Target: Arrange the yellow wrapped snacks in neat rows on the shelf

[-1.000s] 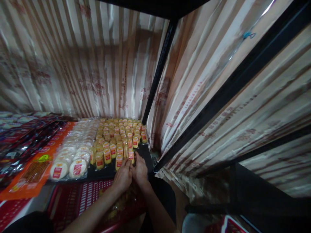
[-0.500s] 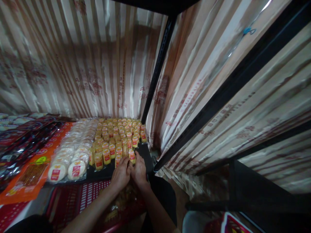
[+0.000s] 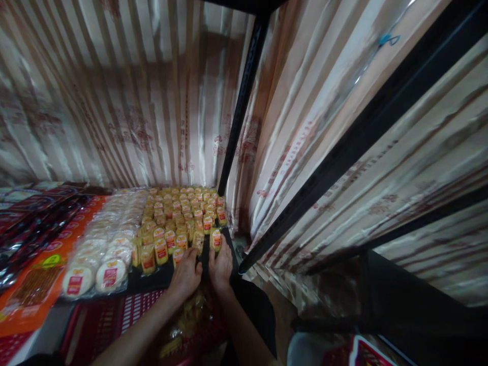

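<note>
Both my hands rest at the front edge of a dark shelf (image 3: 160, 277) covered with rows of small yellow snack packets (image 3: 179, 213) with red labels. My left hand (image 3: 186, 274) lies on a front-row packet (image 3: 178, 254), fingers curled over it. My right hand (image 3: 220, 267) pinches the packet (image 3: 215, 239) at the right end of the front row. A narrow dark gap separates the two hands.
Round white cakes in clear wrap (image 3: 102, 249) lie left of the yellow packets, then orange packets (image 3: 34, 284) and dark ones (image 3: 26, 223). A red basket (image 3: 114, 320) with yellow packets sits below my arms. Black shelf posts (image 3: 240, 112) and striped plastic sheeting (image 3: 114, 101) surround the shelf.
My hands, pressed together before, have drawn apart. The right hand has slid a packet forward and to the right; the view has shifted slightly rightward.
</note>
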The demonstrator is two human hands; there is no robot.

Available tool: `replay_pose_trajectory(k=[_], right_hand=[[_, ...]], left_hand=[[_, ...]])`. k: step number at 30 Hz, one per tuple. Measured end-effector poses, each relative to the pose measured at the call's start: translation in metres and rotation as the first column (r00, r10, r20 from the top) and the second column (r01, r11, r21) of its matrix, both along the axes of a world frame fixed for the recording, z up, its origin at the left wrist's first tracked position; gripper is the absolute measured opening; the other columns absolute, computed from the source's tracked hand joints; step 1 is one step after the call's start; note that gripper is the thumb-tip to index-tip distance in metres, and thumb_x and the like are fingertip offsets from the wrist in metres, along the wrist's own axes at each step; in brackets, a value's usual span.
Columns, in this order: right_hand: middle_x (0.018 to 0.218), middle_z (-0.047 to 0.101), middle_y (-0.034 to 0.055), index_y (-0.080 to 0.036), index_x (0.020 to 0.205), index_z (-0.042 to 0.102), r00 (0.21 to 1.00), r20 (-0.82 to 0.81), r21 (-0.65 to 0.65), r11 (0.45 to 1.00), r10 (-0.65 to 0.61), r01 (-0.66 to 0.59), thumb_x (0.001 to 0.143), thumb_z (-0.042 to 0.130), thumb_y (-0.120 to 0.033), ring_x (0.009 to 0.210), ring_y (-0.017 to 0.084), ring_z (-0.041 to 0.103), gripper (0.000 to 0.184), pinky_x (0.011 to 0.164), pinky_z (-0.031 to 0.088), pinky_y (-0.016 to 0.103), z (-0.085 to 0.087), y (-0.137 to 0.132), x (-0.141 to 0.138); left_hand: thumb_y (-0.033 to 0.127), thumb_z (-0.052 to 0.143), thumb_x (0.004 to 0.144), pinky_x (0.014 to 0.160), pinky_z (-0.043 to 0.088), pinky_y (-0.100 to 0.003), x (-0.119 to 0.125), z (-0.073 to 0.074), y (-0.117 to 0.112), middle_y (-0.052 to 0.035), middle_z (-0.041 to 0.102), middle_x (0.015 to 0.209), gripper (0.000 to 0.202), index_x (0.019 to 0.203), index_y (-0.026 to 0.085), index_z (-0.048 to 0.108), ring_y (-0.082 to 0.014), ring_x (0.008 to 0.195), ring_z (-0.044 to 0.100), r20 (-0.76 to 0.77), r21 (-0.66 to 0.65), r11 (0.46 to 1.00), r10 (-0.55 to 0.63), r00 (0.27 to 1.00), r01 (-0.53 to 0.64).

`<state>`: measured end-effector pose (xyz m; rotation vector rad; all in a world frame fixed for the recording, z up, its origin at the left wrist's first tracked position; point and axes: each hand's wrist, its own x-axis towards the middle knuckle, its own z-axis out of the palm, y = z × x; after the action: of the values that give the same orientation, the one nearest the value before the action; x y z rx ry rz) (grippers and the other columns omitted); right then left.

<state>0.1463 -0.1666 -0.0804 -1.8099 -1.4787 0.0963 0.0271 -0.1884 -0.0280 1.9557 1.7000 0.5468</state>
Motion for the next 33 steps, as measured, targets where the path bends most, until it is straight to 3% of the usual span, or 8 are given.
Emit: replay_pose_trajectory(k=[8, 14, 19, 24, 33], right_hand=[[0.126, 0.053, 0.0197, -0.007, 0.135, 0.036, 0.995, -0.031, 0.029, 0.995, -0.09, 0.091, 0.086, 0.033, -0.022, 0.117, 0.026, 0.048, 0.052, 0.094, 0.039, 0.04, 0.0, 0.032, 0.007], [0.132, 0.046, 0.0204, -0.008, 0.135, 0.034, 0.988, -0.123, 0.077, 0.992, -0.089, 0.099, 0.086, 0.029, -0.022, 0.123, 0.025, 0.043, 0.051, 0.097, 0.038, 0.043, -0.009, 0.055, 0.01], [0.135, 0.042, 0.02, -0.01, 0.134, 0.035, 0.987, -0.156, 0.149, 0.986, -0.048, 0.072, 0.089, 0.027, -0.021, 0.127, 0.026, 0.037, 0.048, 0.101, 0.035, 0.047, -0.016, 0.068, 0.014], [0.132, 0.044, 0.0215, -0.006, 0.133, 0.035, 0.982, -0.188, 0.158, 0.986, -0.012, 0.043, 0.087, 0.029, -0.019, 0.127, 0.027, 0.037, 0.048, 0.101, 0.035, 0.046, -0.016, 0.077, 0.016], [0.129, 0.048, 0.0192, -0.009, 0.132, 0.038, 0.985, -0.17, 0.15, 0.988, -0.002, 0.028, 0.087, 0.031, -0.019, 0.123, 0.025, 0.043, 0.047, 0.098, 0.039, 0.042, -0.011, 0.086, 0.016]], left_hand=[[0.013, 0.039, 0.081, 0.093, 0.045, -0.033, 0.02, 0.028, 0.022, -0.0136, 0.053, 0.117, 0.037, 0.115, 0.012, 0.054, -0.0205, 0.104, 0.056, 0.032, 0.026, 0.999, -0.043, 0.999, 0.042], [0.012, 0.04, 0.08, 0.098, 0.04, -0.037, 0.037, 0.043, 0.066, -0.0134, 0.057, 0.112, 0.032, 0.105, 0.011, 0.06, -0.0235, 0.111, 0.05, -0.108, 0.247, 0.955, -0.145, 0.984, 0.168], [0.011, 0.041, 0.08, 0.094, 0.042, -0.034, 0.046, 0.048, 0.103, -0.0093, 0.059, 0.107, 0.03, 0.101, 0.017, 0.061, -0.0212, 0.105, 0.051, -0.192, 0.292, 0.929, -0.176, 0.965, 0.228], [0.011, 0.038, 0.081, 0.093, 0.042, -0.034, 0.052, 0.052, 0.129, -0.0113, 0.06, 0.1, 0.027, 0.094, 0.015, 0.062, -0.0224, 0.102, 0.052, -0.245, 0.271, 0.913, -0.242, 0.939, 0.306], [0.011, 0.04, 0.081, 0.094, 0.039, -0.032, 0.053, 0.043, 0.158, -0.0093, 0.06, 0.1, 0.026, 0.094, 0.016, 0.062, -0.0207, 0.103, 0.05, -0.314, 0.273, 0.899, -0.252, 0.915, 0.342]])
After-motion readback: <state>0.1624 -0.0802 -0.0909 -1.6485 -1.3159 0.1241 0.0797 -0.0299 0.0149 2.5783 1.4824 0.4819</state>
